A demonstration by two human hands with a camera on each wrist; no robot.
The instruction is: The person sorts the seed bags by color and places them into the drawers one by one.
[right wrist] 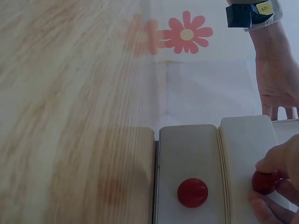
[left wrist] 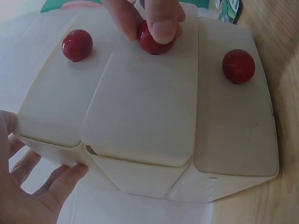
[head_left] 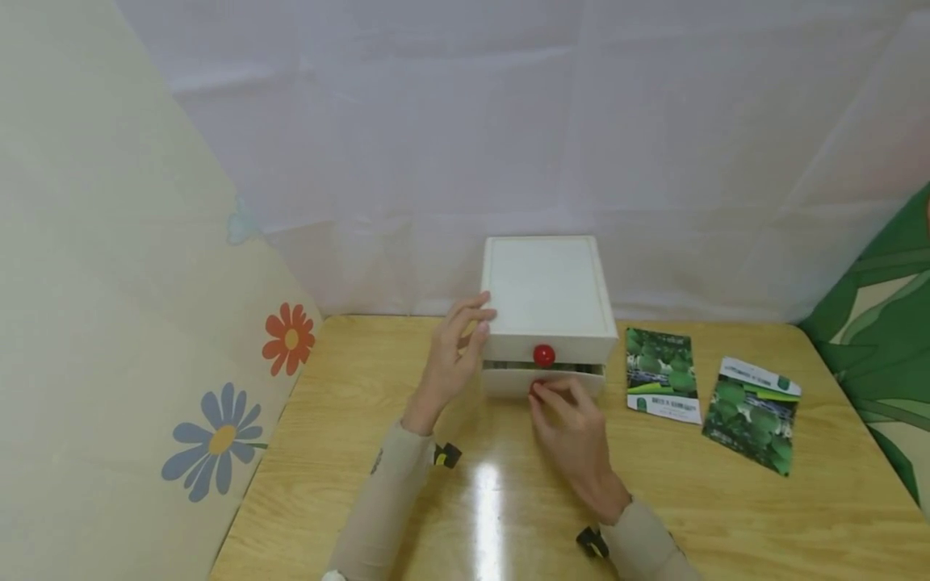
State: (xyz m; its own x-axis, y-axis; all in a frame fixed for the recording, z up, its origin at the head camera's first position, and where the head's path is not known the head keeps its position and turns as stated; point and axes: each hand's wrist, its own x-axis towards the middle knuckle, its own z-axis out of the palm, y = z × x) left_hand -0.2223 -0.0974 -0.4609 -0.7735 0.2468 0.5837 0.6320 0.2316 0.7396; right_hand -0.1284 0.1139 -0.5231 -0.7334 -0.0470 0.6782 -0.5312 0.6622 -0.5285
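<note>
A white box with three drawers, the drawer box (head_left: 548,282), stands at the back of the table. Each drawer front carries a round red knob. My right hand (head_left: 577,444) pinches the knob (left wrist: 152,42) of the middle drawer (left wrist: 145,102) between thumb and fingers. That drawer sticks out a little past its neighbours, and something green shows in the gap over its front. My left hand (head_left: 452,363) rests its extended fingers against the left side of the box, near the top drawer (left wrist: 56,98). In the right wrist view, the bottom drawer (right wrist: 189,154) sits flush beside the table.
Two green printed packets lie right of the box: one packet (head_left: 661,371) close beside it, another packet (head_left: 756,415) farther right and slanted. A pale cloth (head_left: 436,161) hangs behind the table. A flower-printed panel (head_left: 145,282) stands at the left edge.
</note>
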